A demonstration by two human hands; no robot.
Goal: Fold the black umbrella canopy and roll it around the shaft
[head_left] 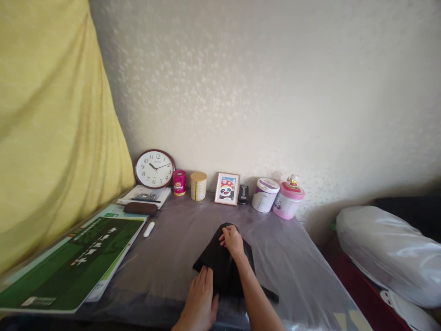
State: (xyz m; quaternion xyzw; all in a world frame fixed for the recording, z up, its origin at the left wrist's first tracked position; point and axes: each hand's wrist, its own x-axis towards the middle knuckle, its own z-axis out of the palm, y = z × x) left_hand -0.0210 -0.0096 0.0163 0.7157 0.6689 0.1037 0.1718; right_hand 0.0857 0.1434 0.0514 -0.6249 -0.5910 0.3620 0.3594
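Note:
A black piece of folded fabric (215, 255) lies on the table in front of me, narrow at its far end and wider toward me. From its right side a thin black strip (270, 294) sticks out. My right hand (231, 240) is at the far end, its fingers curled in and pinching the fabric there. My left hand (202, 292) rests at the near left edge, fingers stretched out and touching the fabric, thumb apart. My right forearm covers part of the fabric.
The table (165, 257) has a glossy cover. Green books (93, 257), a white pen-like object (149, 229) and a brown case (140, 208) lie left. Along the wall stand a clock (155, 168), a yellow-lidded can (199, 186), a picture frame (227, 188) and two tubs (265, 195).

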